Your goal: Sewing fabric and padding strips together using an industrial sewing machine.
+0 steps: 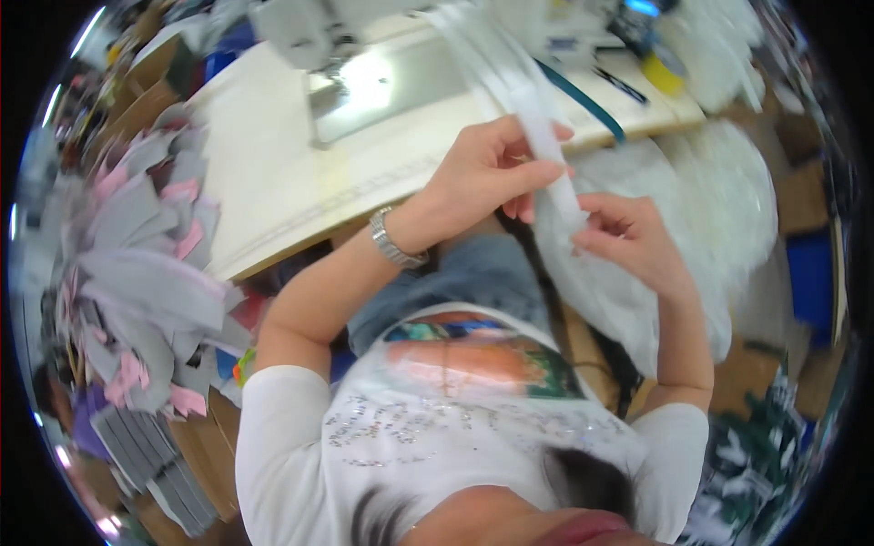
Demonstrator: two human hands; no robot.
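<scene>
A white fabric-like strip [543,136] runs down from the table top past its front edge. My left hand [487,173] is closed on the strip along its length, thumb on top and fingers around it. Close by on the right, my right hand [633,235] pinches the strip's lower end between thumb and fingertips. More pale strips [469,45] stretch back across the table from my left hand, blurred. The silver sewing machine bed [401,91] lies beyond my left forearm, under the needle area [341,50].
Grey and pink fabric pieces [150,264] heap at the left of the table [264,191]. A teal strap [583,98], a dark slim tool [621,85] and a yellow roll [663,73] lie at its right. Clear plastic bags [701,200] bulge beside my right arm.
</scene>
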